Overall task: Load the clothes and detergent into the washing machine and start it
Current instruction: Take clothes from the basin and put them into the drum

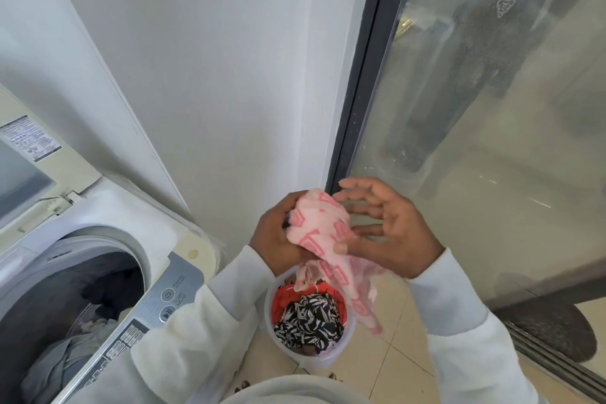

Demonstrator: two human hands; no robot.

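Observation:
A pink patterned garment (323,233) hangs above a white bucket (347,341) on the floor. My left hand (275,233) grips the bunched top of the garment. My right hand (387,226) is beside it with fingers spread and relaxed, its lower fingers touching the cloth. Inside the bucket lie a black-and-white leaf-print cloth (308,321) and a red cloth (287,297). The top-loading washing machine (164,233) stands at the left with its lid (26,167) raised. Dark and grey clothes (108,298) lie in its drum.
The machine's control panel (164,302) with buttons faces me along its front edge. A white wall stands behind. A sliding glass door with a dark frame (360,92) fills the right. A dark mat (554,328) lies by the door track on the tiled floor.

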